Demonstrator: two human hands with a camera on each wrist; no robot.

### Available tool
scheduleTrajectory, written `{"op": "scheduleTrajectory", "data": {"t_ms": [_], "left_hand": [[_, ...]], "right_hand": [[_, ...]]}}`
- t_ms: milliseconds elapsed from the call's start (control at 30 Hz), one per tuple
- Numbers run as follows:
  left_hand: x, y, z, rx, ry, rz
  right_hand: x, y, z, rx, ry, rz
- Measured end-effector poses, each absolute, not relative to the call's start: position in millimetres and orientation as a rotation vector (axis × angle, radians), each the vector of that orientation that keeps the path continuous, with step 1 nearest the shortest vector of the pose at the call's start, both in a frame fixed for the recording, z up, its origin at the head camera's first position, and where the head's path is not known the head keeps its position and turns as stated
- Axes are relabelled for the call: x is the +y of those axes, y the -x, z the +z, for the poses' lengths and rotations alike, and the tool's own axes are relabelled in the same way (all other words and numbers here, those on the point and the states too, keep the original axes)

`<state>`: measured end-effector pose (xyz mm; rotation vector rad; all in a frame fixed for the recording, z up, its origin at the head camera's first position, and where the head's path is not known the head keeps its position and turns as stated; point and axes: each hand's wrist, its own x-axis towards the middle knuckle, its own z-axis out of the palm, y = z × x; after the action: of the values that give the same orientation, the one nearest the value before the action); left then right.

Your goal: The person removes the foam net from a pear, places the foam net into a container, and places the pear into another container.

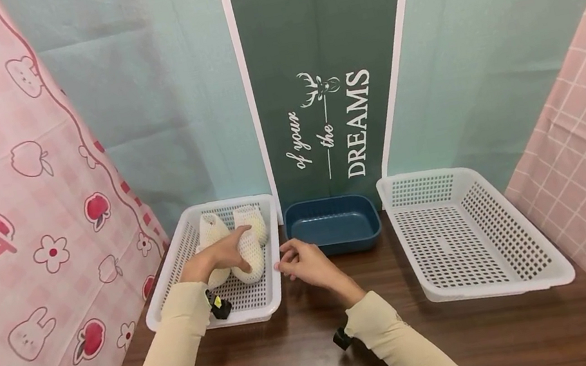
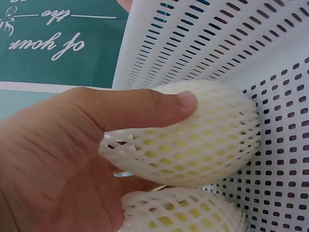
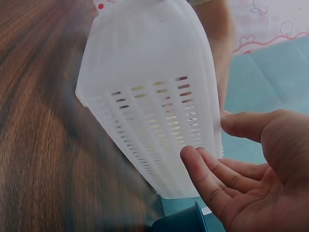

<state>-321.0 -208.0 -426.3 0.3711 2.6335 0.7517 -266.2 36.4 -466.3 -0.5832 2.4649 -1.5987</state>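
In the left white basket (image 1: 275, 300), my left hand (image 1: 217, 255) grips a pale yellowish, rounded item in a white foam net (image 1: 251, 262). The left wrist view shows the thumb laid along the upper side of this netted item (image 2: 217, 135), while the other fingers are mostly hidden behind it. Another netted item (image 2: 183, 212) lies right beside it. More foam-netted items (image 1: 210, 223) share the basket. My right hand (image 1: 307, 264) hovers by the basket's right rim, fingers loosely bent and apart from the thumb (image 3: 241, 124), holding nothing; whether it touches the rim, I cannot tell.
A dark blue tub (image 1: 336, 247) stands at the back middle, close to the left basket. To the right is another white perforated basket (image 1: 456, 239) with nothing visible in it. Fabric curtains (image 1: 184, 97) enclose the brown wooden table (image 1: 301, 364) at the back and sides.
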Motion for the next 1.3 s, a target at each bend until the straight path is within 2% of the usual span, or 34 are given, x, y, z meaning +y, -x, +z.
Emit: {"op": "scheduleTrajectory", "data": {"t_ms": [633,1300], "left_hand": [[-202.1,317.6,-432.6,2.645,-0.293,0.583],[-202.6,317.5,-427.6,2.65,-0.319,0.591]], "right_hand": [[29.2,264.2,-468.8,2.348,0.409,-1.751],[29.3,266.8,-468.1,2.325,0.425,-1.769]]}}
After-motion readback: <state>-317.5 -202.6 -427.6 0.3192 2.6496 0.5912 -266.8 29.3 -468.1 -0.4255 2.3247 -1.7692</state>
